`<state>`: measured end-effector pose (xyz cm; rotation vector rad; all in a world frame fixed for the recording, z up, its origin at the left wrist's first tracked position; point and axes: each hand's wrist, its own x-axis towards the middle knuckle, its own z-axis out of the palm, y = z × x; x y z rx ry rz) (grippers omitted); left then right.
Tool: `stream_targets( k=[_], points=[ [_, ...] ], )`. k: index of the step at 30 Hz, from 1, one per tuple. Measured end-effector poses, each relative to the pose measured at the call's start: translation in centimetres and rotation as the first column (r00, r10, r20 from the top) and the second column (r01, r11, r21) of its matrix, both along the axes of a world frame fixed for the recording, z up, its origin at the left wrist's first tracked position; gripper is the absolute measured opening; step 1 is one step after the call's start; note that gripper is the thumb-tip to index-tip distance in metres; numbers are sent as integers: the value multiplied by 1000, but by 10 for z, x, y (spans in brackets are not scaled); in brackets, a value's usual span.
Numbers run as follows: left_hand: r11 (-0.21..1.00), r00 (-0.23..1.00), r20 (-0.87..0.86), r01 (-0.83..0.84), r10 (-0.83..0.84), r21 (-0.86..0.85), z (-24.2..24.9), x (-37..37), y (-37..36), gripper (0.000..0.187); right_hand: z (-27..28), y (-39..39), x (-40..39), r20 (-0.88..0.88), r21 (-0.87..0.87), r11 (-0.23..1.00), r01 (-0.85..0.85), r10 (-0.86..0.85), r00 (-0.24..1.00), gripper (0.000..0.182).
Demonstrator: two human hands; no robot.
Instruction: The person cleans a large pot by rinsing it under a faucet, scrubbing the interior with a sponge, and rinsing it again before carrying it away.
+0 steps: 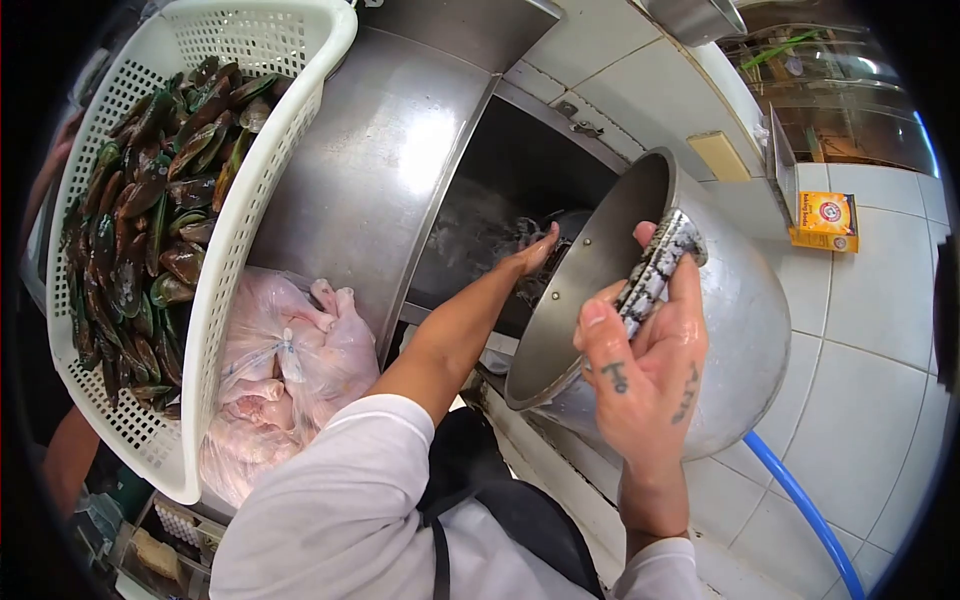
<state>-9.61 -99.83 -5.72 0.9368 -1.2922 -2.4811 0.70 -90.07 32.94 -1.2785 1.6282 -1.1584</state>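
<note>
My right hand (650,370) is wrapped round the grimy silver side handle (660,270) of a large metal pot (730,330). The pot is tilted on its side, its wide mouth facing left over the dark sink basin (510,150). My left hand (538,255) reaches down into the basin close to the pot's rim, thumb stretched away from the fingers. Splashing water and the rim partly hide its fingers, and I see no object in it. Water moves in the basin around that hand.
A white perforated basket (325,60) of green mussels (150,200) stands left, beside a plastic bag of raw chicken (285,360) on the steel counter (370,130). A blue hose (800,495) runs at lower right. A baking soda box (827,222) sits on the tiled ledge.
</note>
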Motion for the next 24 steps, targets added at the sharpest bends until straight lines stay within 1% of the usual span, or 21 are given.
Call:
stream_targets(
  k=[1, 2, 4, 5, 6, 7, 8, 9, 10, 11, 12, 13, 14, 15, 16, 18, 20, 21, 22, 23, 24],
  points=[
    [997, 1000, 21, -5, 6, -75, -2, -1, 0, 90, 4, 3, 4, -5, 1, 1000, 12, -12, 1000, 50],
    [997, 1000, 21, -4, 5, -80, -4, -1, 3, 90, 10, 7, 4, -5, -4, 1000, 13, -13, 1000, 50],
    [991, 991, -22, -131, 130, -37, 7, 6, 7, 92, 25, 19, -2, -52, 37, 999, 22, -20, 998, 52],
    [981, 980, 57, -190, 192, -43, 14, 13, 9, 95, 35, 28, -9, -20, 20, 998, 59, -59, 998, 56],
    [946, 945, 88, -303, 314, -119, -1, 13, 7, 93, 49, 41, -23, 73, 21, 998, 63, -64, 995, 53],
    [908, 922, 22, -384, 386, 169, -25, 16, 4, 91, 60, 53, -33, -66, -17, 992, 128, -129, 989, 55],
    [913, 923, 177, -371, 342, 168, 22, 60, 7, 83, 64, 67, -50, -97, -69, 986, 149, -155, 983, 55],
    [915, 885, 249, -404, 395, -16, 61, 90, 13, 77, 66, 80, -64, -68, -128, 975, 183, -193, 979, 52],
    [871, 790, 401, -489, 463, -41, 82, 107, 19, 83, 67, 91, -79, -56, -137, 972, 192, -201, 978, 52],
    [835, 703, 468, -525, 535, -166, 82, 112, 24, 90, 68, 105, -93, -7, -127, 957, 260, -263, 965, 49],
    [823, 657, 519, -537, 546, -186, 99, 124, 29, 92, 68, 116, -107, 38, -121, 940, 319, -317, 948, 45],
    [779, 593, 550, -598, 588, -189, 114, 135, 35, 88, 66, 129, -122, 47, -123, 934, 335, -332, 942, 45],
    [767, 582, 542, -608, 607, -205, 133, 146, 42, 86, 59, 141, -137, 49, -109, 924, 367, -364, 930, 39],
    [743, 538, 536, -597, 651, -303, 138, 151, 49, 84, 54, 151, -151, 55, -98, 912, 397, -394, 918, 33],
    [740, 532, 540, -598, 653, -306, 154, 160, 57, 81, 49, 162, -165, 72, -97, 904, 417, -412, 908, 33],
    [700, 494, 508, -596, 706, -393, 166, 171, 70, 75, 39, 179, -191, 156, -48, 882, 469, -457, 876, 26],
    [670, 512, 449, -660, 732, -340, 205, 180, 88, 71, 25, 195, -210, 158, -14, 866, 500, -492, 856, 23],
    [694, 539, 444, -618, 716, -370, 207, 189, 91, 67, 15, 203, -220, 144, -8, 845, 535, -528, 837, 23],
    [691, 550, 419, -595, 723, -411, 222, 194, 98, 57, 6, 208, -230, 130, -5, 825, 564, -559, 819, 23],
    [707, 586, 396, -589, 707, -391, 237, 199, 106, 49, -3, 213, -238, 85, 39, 806, 591, -591, 802, 22],
    [727, 623, 375, -580, 687, -368, 254, 202, 117, 42, -13, 215, -245, 102, 48, 795, 605, -607, 788, 22]
  ],
)
